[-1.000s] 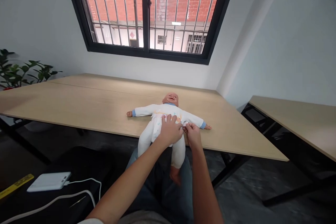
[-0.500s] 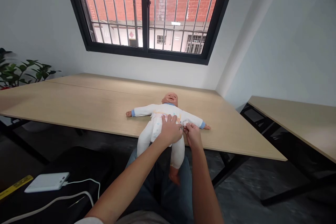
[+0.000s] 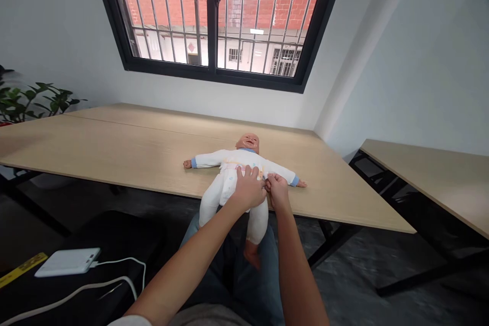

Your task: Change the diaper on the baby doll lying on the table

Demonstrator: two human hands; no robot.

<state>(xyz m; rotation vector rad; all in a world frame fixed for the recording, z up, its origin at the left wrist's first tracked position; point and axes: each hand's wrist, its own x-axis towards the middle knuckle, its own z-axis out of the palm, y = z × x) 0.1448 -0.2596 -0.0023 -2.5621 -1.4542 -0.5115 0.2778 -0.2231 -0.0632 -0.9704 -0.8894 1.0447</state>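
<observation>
A baby doll [image 3: 248, 141] lies on its back on the table, arms out to both sides and legs hanging over the front edge. It wears a white long-sleeved top with blue cuffs, and a white diaper [image 3: 229, 183] with small prints covers its hips. My left hand [image 3: 250, 187] rests on the doll's belly at the top of the diaper, fingers stretched out and apart. At the doll's side, my right hand [image 3: 277, 191] is pinched on the diaper's side edge, close to my left thumb. The pinched piece is mostly hidden by the fingers.
The doll lies on a light wooden table [image 3: 126, 147] under a barred window [image 3: 214, 74]. A second table [image 3: 431, 173] stands at right. At lower left, a black seat [image 3: 126, 234] bears a white power bank [image 3: 68, 262] with a cable. A plant [image 3: 34, 99] stands far left.
My right hand has moved slightly left and up toward my left thumb. The white piece visible at its fingertips before is now covered. My left hand stays on the doll's belly.
</observation>
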